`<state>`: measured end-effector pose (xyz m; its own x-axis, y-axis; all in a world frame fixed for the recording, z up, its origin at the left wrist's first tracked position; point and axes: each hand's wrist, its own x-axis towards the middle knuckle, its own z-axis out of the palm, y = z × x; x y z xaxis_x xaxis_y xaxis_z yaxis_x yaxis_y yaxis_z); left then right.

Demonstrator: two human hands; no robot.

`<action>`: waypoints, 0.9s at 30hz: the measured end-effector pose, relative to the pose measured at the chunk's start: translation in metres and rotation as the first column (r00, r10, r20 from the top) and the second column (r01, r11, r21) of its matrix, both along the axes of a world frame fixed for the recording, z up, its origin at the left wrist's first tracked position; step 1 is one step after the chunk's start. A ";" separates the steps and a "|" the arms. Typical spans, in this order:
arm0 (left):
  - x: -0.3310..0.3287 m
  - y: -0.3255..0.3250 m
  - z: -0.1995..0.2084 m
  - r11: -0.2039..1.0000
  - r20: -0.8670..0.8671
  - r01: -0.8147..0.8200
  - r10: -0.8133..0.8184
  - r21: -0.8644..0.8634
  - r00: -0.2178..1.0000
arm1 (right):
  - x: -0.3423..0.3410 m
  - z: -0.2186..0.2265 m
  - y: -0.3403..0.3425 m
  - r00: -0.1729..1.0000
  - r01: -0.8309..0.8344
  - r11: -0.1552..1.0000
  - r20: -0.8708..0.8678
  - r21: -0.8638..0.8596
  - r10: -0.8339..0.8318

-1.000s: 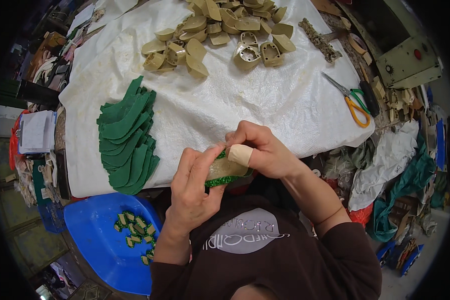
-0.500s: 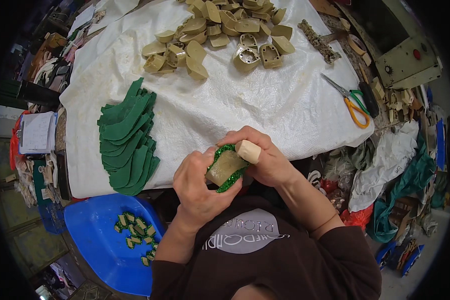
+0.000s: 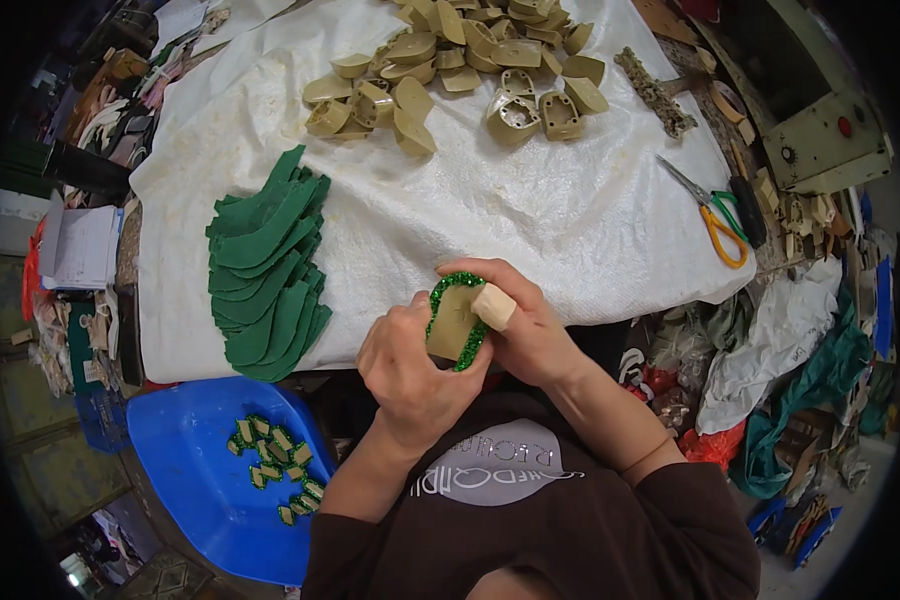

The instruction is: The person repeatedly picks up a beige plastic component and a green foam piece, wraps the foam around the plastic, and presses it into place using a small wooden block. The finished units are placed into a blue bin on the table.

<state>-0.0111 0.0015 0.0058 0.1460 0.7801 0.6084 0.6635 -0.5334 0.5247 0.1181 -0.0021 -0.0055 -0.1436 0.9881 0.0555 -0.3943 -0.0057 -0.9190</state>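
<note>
Between my two hands, over the table's near edge, is a tan plastic shoe heel (image 3: 454,322) with green glitter covering (image 3: 477,343) around its rim. My left hand (image 3: 408,362) grips it from the left, fingers curled against the side. On the opposite side my right hand (image 3: 532,325) holds it, its thumb wearing a beige finger cover (image 3: 494,306) and pressing at the glitter edge. Several overlapping green strips (image 3: 265,275) lie to the left on the white cloth. Farther off is a heap of bare tan heels (image 3: 515,52).
White sheeting (image 3: 390,220) covers the table. Scissors with orange and green handles (image 3: 722,235) lie at the right, near a rough scrap strip (image 3: 656,92). A blue basin (image 3: 195,515) at lower left contains several glitter-edged heels (image 3: 270,452). Bags and scraps (image 3: 770,355) crowd the right.
The heel has turned more upright between my hands, and my left hand has shifted slightly right. The whole view has moved a little; both hands keep their hold.
</note>
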 end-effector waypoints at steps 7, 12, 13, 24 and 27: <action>-0.007 0.006 -0.006 0.999 0.071 0.022 -0.025 0.049 0.997 | -0.010 -0.013 -0.005 0.981 0.062 0.998 0.185 0.020 -0.065; -0.017 -0.002 -0.007 0.999 0.208 0.035 -0.039 0.022 0.977 | -0.015 -0.001 -0.011 0.832 0.034 0.947 0.515 0.320 -0.204; -0.023 -0.003 -0.009 1.000 0.233 0.023 -0.027 0.022 0.972 | -0.019 0.001 -0.008 0.831 -0.007 0.951 0.530 0.309 -0.166; -0.186 -0.064 -0.085 0.716 0.088 -0.684 0.697 -0.141 0.711 | -0.056 0.019 0.084 0.642 -0.246 0.804 0.713 0.542 -0.283; -0.235 -0.105 -0.145 0.525 -0.133 -0.785 0.797 -0.330 0.589 | -0.077 0.014 0.103 0.525 -0.269 0.756 0.749 0.596 -0.403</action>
<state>-0.2463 -0.1030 -0.1389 -0.6437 0.7075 0.2918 0.7079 0.4056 0.5783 0.0411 0.1009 0.0083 -0.3864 0.7768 0.4972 0.5364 0.6278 -0.5640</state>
